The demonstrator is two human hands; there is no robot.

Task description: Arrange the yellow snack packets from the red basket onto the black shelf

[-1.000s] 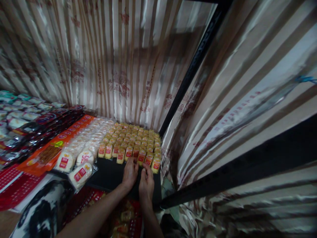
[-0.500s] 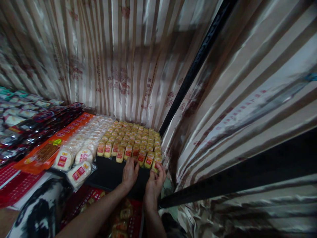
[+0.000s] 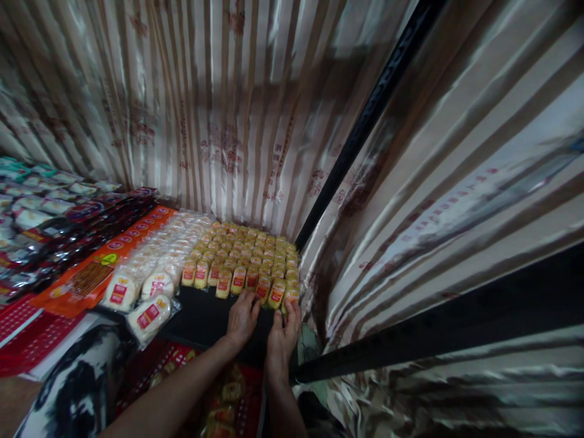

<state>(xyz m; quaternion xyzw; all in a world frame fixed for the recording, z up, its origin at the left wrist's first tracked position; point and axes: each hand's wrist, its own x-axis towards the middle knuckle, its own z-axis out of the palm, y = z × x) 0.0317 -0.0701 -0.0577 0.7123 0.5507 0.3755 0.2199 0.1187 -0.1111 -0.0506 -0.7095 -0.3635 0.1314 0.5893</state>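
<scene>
Rows of small yellow wrapped cakes (image 3: 238,280) with red labels stand packed together on a black shelf (image 3: 201,313). My left hand (image 3: 243,317) is at the front row, its fingers loosely bent against the lower edge of the middle cakes, with nothing visibly held. At the right end of that row, my right hand (image 3: 283,334) has its fingers and thumb about the front of the last cake (image 3: 291,294). Its fingertips partly cover that packet.
Round white wrapped cakes (image 3: 148,313) and an orange snack packet (image 3: 93,277) lie to the left. Below is a red basket (image 3: 249,389) with more yellow packets. A black post (image 3: 347,146) stands at the right corner, before a striped curtain (image 3: 219,109).
My right hand has shifted slightly up against the end cake, which now sits closer in line with the front row. My left hand stays at the middle of the row.
</scene>
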